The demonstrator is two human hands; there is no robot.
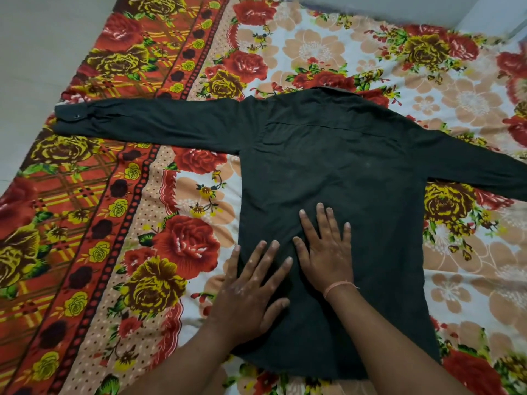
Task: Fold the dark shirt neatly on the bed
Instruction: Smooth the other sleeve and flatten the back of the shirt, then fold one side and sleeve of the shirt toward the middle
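Shirt (336, 155), dark, lies back-up on the floral bed (114, 223), sleeves spread left and right. Your left hand (251, 292) and right hand (328, 252) press flat, fingers straight, side by side on its near half.

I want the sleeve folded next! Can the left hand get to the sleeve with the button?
Probably yes: the left hand rests flat on the shirt, and only bedsheet lies between it and that sleeve.

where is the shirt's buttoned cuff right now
Head view, far left: the buttoned cuff lies at the end of the outstretched sleeve, on the red border of the floral bedsheet, by the bed edge.
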